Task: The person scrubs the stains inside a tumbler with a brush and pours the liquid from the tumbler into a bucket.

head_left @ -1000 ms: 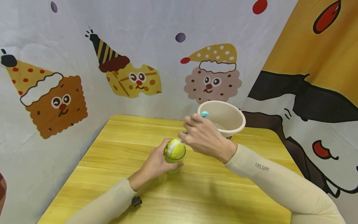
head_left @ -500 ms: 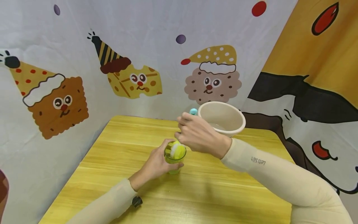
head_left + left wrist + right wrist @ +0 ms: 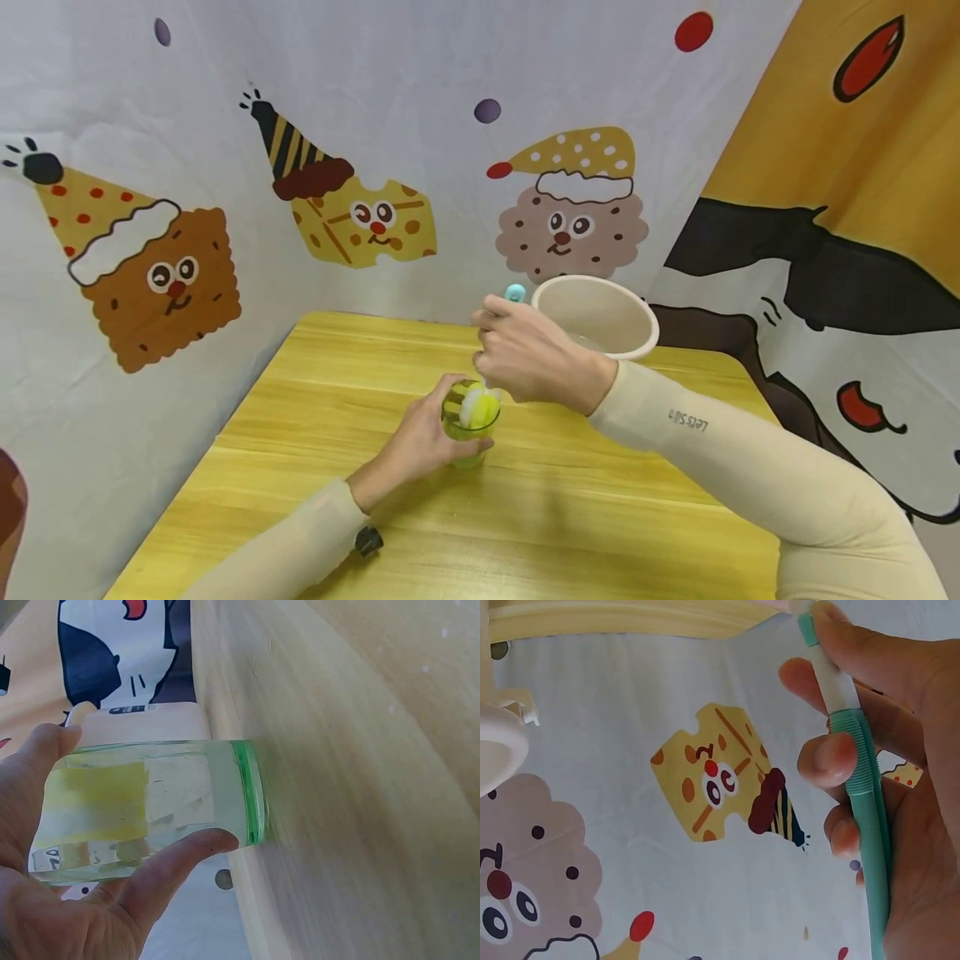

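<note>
My left hand grips a clear, green-tinted drinking glass, thumb on one side and fingers on the other. In the left wrist view its thick green base meets the wooden tabletop. My right hand holds a cup brush by its teal and white handle, with the fingers curled round it. The handle's light-blue end sticks up above that hand. Inside the glass mouth sits the brush's yellow and white sponge head. Through the glass wall the sponge shows as a yellow and white block in the upper part.
A beige plastic bucket stands at the back of the table, just behind my right hand. A small black object shows beside my left sleeve. A cartoon-printed cloth hangs behind the table.
My right hand has shifted slightly left, and the brush handle's end has swung left to stand more upright. The sponge has turned and sits a little lower in the glass. My left hand stays put.
</note>
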`<action>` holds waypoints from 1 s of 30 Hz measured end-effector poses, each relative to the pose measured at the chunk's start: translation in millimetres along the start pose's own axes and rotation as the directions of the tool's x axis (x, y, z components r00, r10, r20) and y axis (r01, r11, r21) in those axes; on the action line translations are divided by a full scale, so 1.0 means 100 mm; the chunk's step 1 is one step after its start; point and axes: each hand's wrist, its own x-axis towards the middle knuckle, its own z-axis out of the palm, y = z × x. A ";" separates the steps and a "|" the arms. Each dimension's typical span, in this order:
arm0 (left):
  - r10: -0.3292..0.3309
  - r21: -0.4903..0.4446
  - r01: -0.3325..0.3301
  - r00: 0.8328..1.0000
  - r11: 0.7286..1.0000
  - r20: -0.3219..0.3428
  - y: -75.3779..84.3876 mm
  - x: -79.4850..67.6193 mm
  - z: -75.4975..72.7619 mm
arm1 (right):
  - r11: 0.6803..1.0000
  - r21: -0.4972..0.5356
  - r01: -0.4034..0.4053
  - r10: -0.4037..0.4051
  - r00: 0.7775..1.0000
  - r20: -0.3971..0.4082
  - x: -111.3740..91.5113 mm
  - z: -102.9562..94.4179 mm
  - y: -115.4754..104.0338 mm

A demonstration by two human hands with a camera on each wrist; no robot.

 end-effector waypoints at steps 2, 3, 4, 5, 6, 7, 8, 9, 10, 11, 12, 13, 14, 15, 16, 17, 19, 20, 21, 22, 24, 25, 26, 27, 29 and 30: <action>-0.005 0.004 0.005 1.000 1.000 -0.003 0.00 0.00 0.00 | 1.000 0.014 -0.002 0.002 1.000 0.006 -0.01 0.00 0.01; -0.007 0.006 0.007 1.000 1.000 -0.003 0.01 0.00 0.00 | 1.000 0.023 -0.002 0.001 1.000 0.009 -0.02 0.00 0.01; -0.009 0.008 0.009 1.000 1.000 -0.004 0.01 0.00 0.00 | 1.000 0.031 -0.001 0.000 1.000 0.010 -0.02 -0.01 0.01; -0.011 0.008 0.011 1.000 1.000 -0.005 0.02 0.00 0.00 | 0.999 0.037 0.000 0.000 1.000 0.011 -0.03 -0.01 0.01; -0.015 0.008 0.015 1.000 1.000 -0.001 0.02 0.00 0.00 | 0.999 0.046 0.002 -0.002 1.000 0.012 -0.04 -0.01 0.02; -0.018 0.007 0.018 1.000 1.000 0.000 0.03 0.00 0.00 | 0.999 0.054 0.003 -0.004 1.000 0.011 -0.04 -0.01 0.02; -0.020 0.005 0.020 1.000 1.000 0.003 0.03 0.00 0.00 | 0.998 0.061 0.005 -0.006 1.000 0.010 -0.05 -0.01 0.02; -0.023 0.001 0.023 1.000 1.000 0.004 0.03 -0.01 0.00 | 0.998 0.067 0.008 -0.008 1.000 0.009 -0.05 -0.01 0.02; -0.025 -0.001 0.025 1.000 1.000 0.005 0.03 -0.01 0.00 | 0.997 0.074 0.009 -0.010 1.000 0.008 -0.06 -0.02 0.02; -0.027 -0.001 0.027 1.000 1.000 0.004 0.03 -0.01 0.00 | 0.997 0.082 0.009 -0.010 1.000 0.009 -0.06 -0.02 0.02; -0.028 -0.001 0.028 1.000 1.000 0.004 0.04 -0.01 0.01 | 0.996 0.091 0.010 -0.011 1.000 0.010 -0.07 -0.02 0.02; -0.030 0.000 0.030 1.000 1.000 0.002 0.04 -0.02 0.01 | 0.995 0.101 0.009 -0.010 1.000 0.011 -0.07 -0.02 0.02; -0.032 -0.001 0.032 0.999 0.999 0.001 0.04 -0.02 0.01 | 0.994 0.108 0.011 -0.012 1.000 0.013 -0.07 -0.03 0.02; -0.034 -0.002 0.034 0.999 0.999 0.000 0.05 -0.02 0.01 | 0.993 0.116 0.011 -0.013 1.000 0.013 -0.08 -0.03 0.02; -0.036 -0.002 0.036 0.999 0.999 -0.001 0.04 -0.02 0.01 | 0.992 0.124 0.012 -0.014 1.000 0.015 -0.08 -0.03 0.02; -0.038 -0.003 0.038 0.999 0.999 0.000 0.04 -0.02 0.02 | 0.992 0.129 0.014 -0.016 1.000 0.016 -0.09 -0.03 0.01; -0.042 -0.007 0.042 0.999 0.999 0.000 0.03 -0.03 0.02 | 0.992 0.128 0.023 -0.024 1.000 0.013 -0.10 -0.03 0.01; -0.044 -0.008 0.044 0.999 0.999 0.000 0.03 -0.03 0.03 | 0.992 0.119 0.029 -0.031 0.999 0.010 -0.11 -0.03 0.00; -0.045 -0.008 0.045 0.999 0.999 -0.001 0.03 -0.03 0.03 | 0.993 0.111 0.035 -0.035 0.999 0.004 -0.11 -0.03 0.00; -0.045 -0.007 0.045 0.999 0.999 -0.001 0.03 -0.03 0.03 | 0.994 0.099 0.042 -0.042 0.999 -0.003 -0.11 -0.04 -0.01; -0.042 -0.009 0.042 0.999 0.999 -0.003 0.03 -0.03 0.03 | 0.996 0.074 0.056 -0.055 0.998 -0.022 -0.12 -0.04 -0.02; -0.040 -0.009 0.040 0.999 0.999 -0.004 0.03 -0.03 0.03 | 0.996 0.064 0.061 -0.059 0.998 -0.032 -0.12 -0.05 -0.02; -0.039 -0.007 0.039 0.999 0.999 -0.005 0.03 -0.03 0.03 | 0.996 0.058 0.065 -0.063 0.997 -0.042 -0.12 -0.05 -0.02; -0.036 -0.006 0.036 0.999 0.999 -0.006 0.03 -0.03 0.03 | 0.996 0.056 0.068 -0.065 0.996 -0.053 -0.12 -0.05 -0.02; -0.033 -0.006 0.032 0.999 0.999 -0.008 0.03 -0.03 0.02 | 0.996 0.050 0.073 -0.070 0.995 -0.068 -0.12 -0.04 -0.02; -0.033 -0.005 0.033 0.999 0.999 -0.010 0.03 -0.03 0.02 | 0.996 0.050 0.075 -0.071 0.995 -0.077 -0.12 -0.04 -0.02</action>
